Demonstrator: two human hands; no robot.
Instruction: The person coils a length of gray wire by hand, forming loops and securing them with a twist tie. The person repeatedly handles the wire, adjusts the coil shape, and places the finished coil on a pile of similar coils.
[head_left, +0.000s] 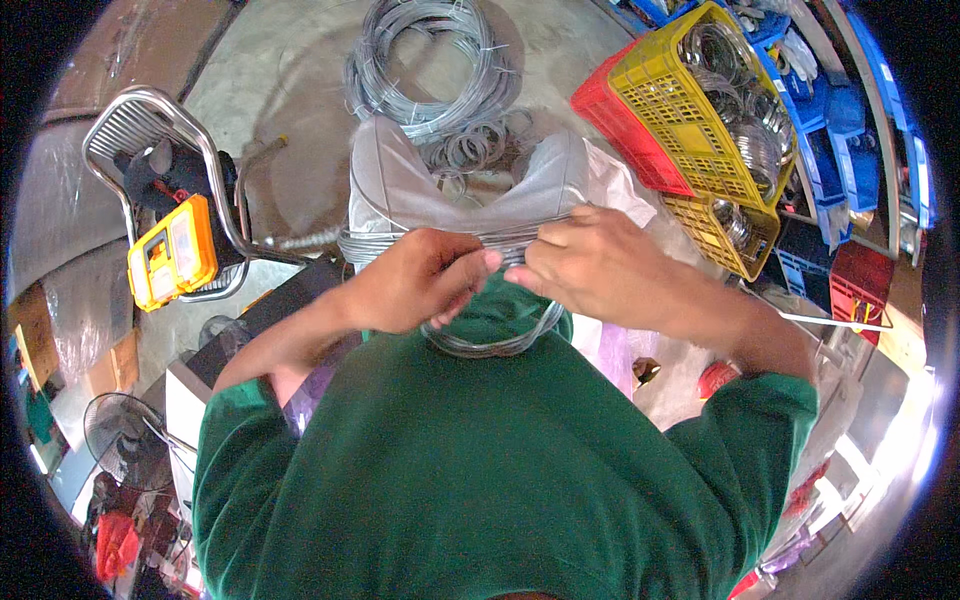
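Observation:
A coil of thin grey metal wire point(492, 348) lies across my lap, its near side resting against my green shirt and its far strands over my grey trousers. My left hand point(425, 278) is closed on the far strands of the coil, thumb pointing toward the other hand. Close beside it, my right hand point(592, 262) has its fingers curled round the same bundle. The fingertips of both hands nearly meet, and whatever lies just between them is too small to make out. Beyond my knees, a bigger coil of wire point(362, 75) lies on the floor.
Several small wire rings point(468, 148) lie between my feet and the big coil. At right stand a yellow crate point(660, 90) of wire coils, a red crate point(625, 135) and blue bins point(830, 110). At left are a metal-framed chair point(215, 165), an orange case point(190, 245) and a fan point(122, 440).

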